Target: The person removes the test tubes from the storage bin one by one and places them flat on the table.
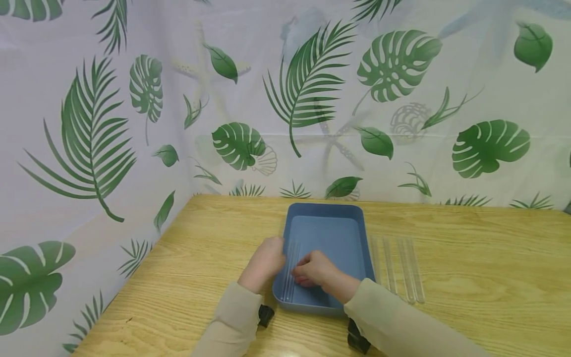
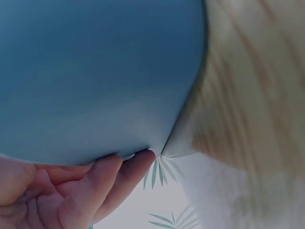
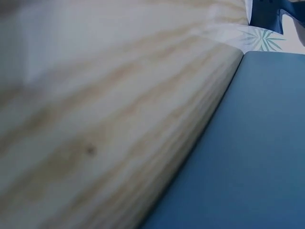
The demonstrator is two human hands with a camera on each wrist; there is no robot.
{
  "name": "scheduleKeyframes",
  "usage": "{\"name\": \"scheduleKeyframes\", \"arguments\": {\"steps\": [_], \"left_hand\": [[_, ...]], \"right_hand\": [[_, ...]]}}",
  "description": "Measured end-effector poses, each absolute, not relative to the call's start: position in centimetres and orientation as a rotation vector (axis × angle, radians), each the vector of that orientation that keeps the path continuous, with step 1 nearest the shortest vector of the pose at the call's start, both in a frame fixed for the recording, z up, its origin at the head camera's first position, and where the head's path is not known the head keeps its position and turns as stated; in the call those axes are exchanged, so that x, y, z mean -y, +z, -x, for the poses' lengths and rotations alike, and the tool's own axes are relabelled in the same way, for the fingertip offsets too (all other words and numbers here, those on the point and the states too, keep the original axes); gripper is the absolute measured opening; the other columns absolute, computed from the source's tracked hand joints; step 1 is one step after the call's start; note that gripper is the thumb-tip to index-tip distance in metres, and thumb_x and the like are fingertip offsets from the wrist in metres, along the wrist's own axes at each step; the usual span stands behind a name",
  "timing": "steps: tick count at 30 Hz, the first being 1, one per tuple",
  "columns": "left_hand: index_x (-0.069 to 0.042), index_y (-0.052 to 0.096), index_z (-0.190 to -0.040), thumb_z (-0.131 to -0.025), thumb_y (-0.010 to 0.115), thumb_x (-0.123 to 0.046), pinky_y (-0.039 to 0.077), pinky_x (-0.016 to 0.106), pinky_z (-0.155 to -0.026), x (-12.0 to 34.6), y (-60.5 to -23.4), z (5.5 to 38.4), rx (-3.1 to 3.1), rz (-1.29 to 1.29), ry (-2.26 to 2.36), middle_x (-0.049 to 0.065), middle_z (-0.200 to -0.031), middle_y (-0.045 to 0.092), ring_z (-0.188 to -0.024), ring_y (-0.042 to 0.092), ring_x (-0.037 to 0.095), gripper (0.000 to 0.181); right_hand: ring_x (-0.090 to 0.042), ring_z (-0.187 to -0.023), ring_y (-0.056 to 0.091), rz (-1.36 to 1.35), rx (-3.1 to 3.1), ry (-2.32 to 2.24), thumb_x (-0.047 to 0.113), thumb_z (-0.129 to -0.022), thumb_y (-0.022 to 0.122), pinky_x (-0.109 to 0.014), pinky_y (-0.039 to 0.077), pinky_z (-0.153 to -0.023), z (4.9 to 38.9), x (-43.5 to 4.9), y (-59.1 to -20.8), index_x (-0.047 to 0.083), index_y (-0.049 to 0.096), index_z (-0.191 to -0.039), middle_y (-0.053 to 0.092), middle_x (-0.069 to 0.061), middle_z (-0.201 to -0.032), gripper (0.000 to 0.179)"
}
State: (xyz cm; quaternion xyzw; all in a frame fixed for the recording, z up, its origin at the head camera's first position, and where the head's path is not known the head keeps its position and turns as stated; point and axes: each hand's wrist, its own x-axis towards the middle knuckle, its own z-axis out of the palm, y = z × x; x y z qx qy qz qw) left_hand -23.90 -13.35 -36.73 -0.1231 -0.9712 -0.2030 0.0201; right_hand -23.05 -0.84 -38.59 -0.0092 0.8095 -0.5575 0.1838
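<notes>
A blue tray (image 1: 327,253) stands on the table with clear, slender test tubes (image 1: 291,285) lying lengthwise along its left side. At the tray's left wall is my left hand (image 1: 266,260); in the left wrist view its bent fingers (image 2: 102,179) hold the rim, while the thumb is hidden. My right hand (image 1: 315,270) reaches over the tray's near right part, fingers curled, fingertips pinching at the right-hand tube inside. The right wrist view shows only the tray's outer wall (image 3: 243,143) and the table, with no fingers in it.
Several more clear test tubes (image 1: 403,272) lie side by side on the wood-grained table (image 1: 482,263), just right of the tray. A leaf-patterned cloth (image 1: 312,99) hangs behind and to the left. Black wrist devices (image 1: 266,315) show below both sleeves.
</notes>
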Motion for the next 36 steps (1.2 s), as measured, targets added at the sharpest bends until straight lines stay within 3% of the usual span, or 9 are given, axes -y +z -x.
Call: {"name": "scheduleKeyframes", "arguments": {"steps": [7,24,36], "left_hand": [[0.006,0.058,-0.081,-0.073,0.045,0.011,0.037,0.030,-0.051,13.4,-36.7,23.9,3.019,0.377,-0.650,0.011,-0.071,0.053,-0.058,0.042,0.018,0.016],[0.003,0.056,-0.073,-0.071,0.045,0.012,0.037,0.029,-0.049,13.4,-36.8,23.9,2.991,0.392,-0.657,0.009,-0.067,0.051,-0.056,0.041,0.018,0.014],[0.005,0.057,-0.076,-0.069,0.047,0.012,0.037,0.028,-0.049,13.4,-36.8,23.9,2.991,0.402,-0.639,0.011,-0.068,0.052,-0.056,0.041,0.018,0.014]], "right_hand": [[-0.013,-0.055,0.057,0.020,-2.298,-1.562,-0.001,-0.075,0.063,-0.028,0.050,-0.055,23.1,1.1,-38.6,-0.006,0.055,-0.078,0.060,-0.010,-0.064,0.011],[-0.012,-0.055,0.058,-0.004,-2.271,-1.606,0.002,-0.076,0.064,-0.027,0.050,-0.054,23.4,1.9,-39.0,-0.004,0.054,-0.076,0.060,-0.008,-0.061,0.012],[-0.013,-0.056,0.057,-0.048,-2.203,-1.649,-0.002,-0.076,0.062,-0.028,0.050,-0.056,23.5,1.9,-38.9,-0.006,0.052,-0.078,0.060,-0.010,-0.066,0.010]]}}
